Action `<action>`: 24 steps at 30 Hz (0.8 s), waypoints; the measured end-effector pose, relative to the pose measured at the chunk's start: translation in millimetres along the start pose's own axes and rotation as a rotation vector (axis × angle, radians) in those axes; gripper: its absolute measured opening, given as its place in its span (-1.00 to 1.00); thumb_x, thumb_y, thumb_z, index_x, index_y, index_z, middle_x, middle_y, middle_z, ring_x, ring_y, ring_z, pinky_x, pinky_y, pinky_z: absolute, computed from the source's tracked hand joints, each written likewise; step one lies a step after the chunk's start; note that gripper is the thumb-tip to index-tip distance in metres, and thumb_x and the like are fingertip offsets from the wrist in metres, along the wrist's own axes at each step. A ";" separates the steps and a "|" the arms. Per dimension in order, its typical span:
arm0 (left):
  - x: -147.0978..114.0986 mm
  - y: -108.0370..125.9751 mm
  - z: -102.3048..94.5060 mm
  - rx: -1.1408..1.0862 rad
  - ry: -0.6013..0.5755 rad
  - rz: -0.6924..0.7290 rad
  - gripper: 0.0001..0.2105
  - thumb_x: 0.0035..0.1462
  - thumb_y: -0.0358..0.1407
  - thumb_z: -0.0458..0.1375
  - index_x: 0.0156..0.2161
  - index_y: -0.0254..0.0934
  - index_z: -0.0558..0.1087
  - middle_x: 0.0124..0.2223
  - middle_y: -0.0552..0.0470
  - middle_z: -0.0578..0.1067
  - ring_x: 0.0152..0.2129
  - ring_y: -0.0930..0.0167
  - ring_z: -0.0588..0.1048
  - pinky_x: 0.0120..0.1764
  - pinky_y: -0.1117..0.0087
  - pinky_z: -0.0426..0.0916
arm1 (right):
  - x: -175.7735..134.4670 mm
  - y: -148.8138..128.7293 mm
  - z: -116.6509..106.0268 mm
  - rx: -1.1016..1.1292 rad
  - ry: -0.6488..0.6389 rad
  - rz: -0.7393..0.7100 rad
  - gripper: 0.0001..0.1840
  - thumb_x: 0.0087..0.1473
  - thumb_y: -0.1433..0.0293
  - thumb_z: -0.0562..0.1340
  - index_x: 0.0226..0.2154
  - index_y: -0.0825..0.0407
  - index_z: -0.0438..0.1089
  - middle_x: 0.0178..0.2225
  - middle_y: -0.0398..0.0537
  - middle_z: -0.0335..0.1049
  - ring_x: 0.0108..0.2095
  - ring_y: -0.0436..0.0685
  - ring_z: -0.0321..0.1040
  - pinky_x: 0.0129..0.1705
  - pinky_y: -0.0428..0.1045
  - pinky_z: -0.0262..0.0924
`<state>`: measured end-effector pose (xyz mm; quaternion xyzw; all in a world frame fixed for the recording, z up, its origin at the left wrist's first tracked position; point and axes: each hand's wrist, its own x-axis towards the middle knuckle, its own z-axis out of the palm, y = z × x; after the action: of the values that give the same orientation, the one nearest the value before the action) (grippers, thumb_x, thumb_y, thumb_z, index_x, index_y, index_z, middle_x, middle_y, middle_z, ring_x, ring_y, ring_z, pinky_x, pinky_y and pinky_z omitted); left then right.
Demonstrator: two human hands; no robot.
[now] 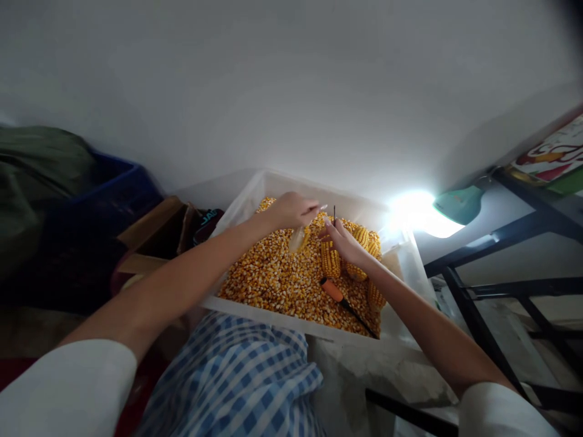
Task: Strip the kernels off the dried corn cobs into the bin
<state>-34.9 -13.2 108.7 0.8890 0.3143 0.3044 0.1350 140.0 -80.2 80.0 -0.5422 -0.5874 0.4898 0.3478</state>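
Note:
My left hand (pixel 294 211) is curled closed above the corn kernels (pixel 277 273), its fingertips pointing right. A pale, mostly stripped corn cob (pixel 298 240) shows just under it; I cannot tell whether the hand grips this cob. My right hand (pixel 344 238) has its fingers bent together, with a thin dark rod (pixel 334 213) standing up from them. Below that hand, a yellow corn cob (pixel 330 260) full of kernels rests in the heap. A screwdriver-like tool with an orange handle (pixel 332 290) lies on the kernels, its dark end pointing down right.
The kernels fill a translucent plastic bin (pixel 314 326) against the wall. More full cobs (pixel 357 272) lie at its right. A lit lamp (pixel 449 212) hangs from a dark metal rack (pixel 464 303). Cardboard (pixel 152 227) and a blue crate (pixel 118 182) stand left. Checkered cloth (pixel 241 376) is in front.

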 end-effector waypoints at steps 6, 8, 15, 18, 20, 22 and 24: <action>-2.2 -9.2 12.5 0.275 -0.102 0.075 -0.63 0.10 -0.09 -0.12 -0.43 -0.30 0.41 -0.55 -0.06 0.37 -0.57 0.40 0.30 -0.45 0.41 0.01 | -4.1 6.6 -5.0 -0.615 0.004 -0.180 -0.70 0.12 0.10 -0.05 -0.40 -0.04 0.16 -0.60 -0.17 0.15 -0.55 0.06 0.15 -0.41 -0.05 0.00; -0.9 -11.3 11.3 0.273 -0.093 0.020 -0.59 0.10 -0.05 -0.14 -0.42 -0.30 0.41 -0.57 -0.03 0.36 -0.60 0.42 0.28 -0.48 0.42 -0.03 | -6.3 5.0 -4.5 -0.681 -0.023 -0.193 -0.70 0.11 0.10 -0.03 -0.40 -0.03 0.15 -0.63 -0.18 0.11 -0.57 0.06 0.12 -0.44 -0.06 -0.04; 0.7 -22.2 2.7 0.141 -0.074 -0.066 -0.52 0.14 -0.02 -0.22 -0.50 -0.32 0.37 -0.61 0.02 0.31 -0.66 0.49 0.18 -0.52 0.42 -0.09 | -6.1 -0.8 -1.1 -0.832 -0.021 -0.373 -0.71 0.16 0.20 -0.09 -0.35 -0.01 0.22 -0.56 -0.14 0.23 -0.52 0.02 0.16 -0.44 -0.10 -0.06; 0.8 -21.7 2.5 0.090 -0.076 -0.045 -0.51 0.16 -0.06 -0.26 -0.45 -0.33 0.40 -0.56 0.00 0.36 -0.61 0.47 0.23 -0.50 0.43 -0.05 | -6.1 -4.8 -3.4 -0.828 -0.003 -0.434 -0.69 0.16 0.21 -0.08 -0.40 0.01 0.25 -0.56 -0.15 0.24 -0.51 0.00 0.16 -0.42 -0.11 -0.04; 0.7 -21.0 4.4 0.057 -0.107 -0.045 -0.53 0.15 -0.05 -0.22 -0.38 -0.32 0.42 -0.51 -0.01 0.40 -0.56 0.46 0.28 -0.48 0.45 -0.02 | -5.1 -5.4 -6.0 -0.810 -0.018 -0.450 -0.68 0.16 0.21 -0.08 -0.41 0.01 0.26 -0.55 -0.15 0.26 -0.50 -0.01 0.16 -0.42 -0.12 -0.04; 0.3 -21.3 7.6 0.017 -0.155 -0.053 -0.55 0.13 -0.04 -0.19 -0.34 -0.32 0.43 -0.48 0.00 0.42 -0.53 0.45 0.30 -0.46 0.47 0.01 | -3.1 -3.7 -8.3 -0.798 -0.040 -0.446 -0.68 0.15 0.21 -0.07 -0.40 0.01 0.28 -0.53 -0.14 0.28 -0.49 0.00 0.18 -0.40 -0.12 -0.03; -0.2 -22.5 11.2 -0.042 -0.205 -0.068 -0.55 0.12 -0.02 -0.17 -0.33 -0.31 0.42 -0.47 0.03 0.42 -0.54 0.47 0.29 -0.47 0.49 0.02 | -1.0 -1.0 -9.8 -0.796 -0.054 -0.434 -0.68 0.15 0.21 -0.06 -0.39 0.00 0.29 -0.51 -0.14 0.30 -0.47 0.00 0.19 -0.38 -0.12 -0.02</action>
<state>-38.7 3.4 90.2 0.9012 0.3225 0.2137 0.1954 149.0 -79.2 83.7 -0.4851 -0.8389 0.1556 0.1916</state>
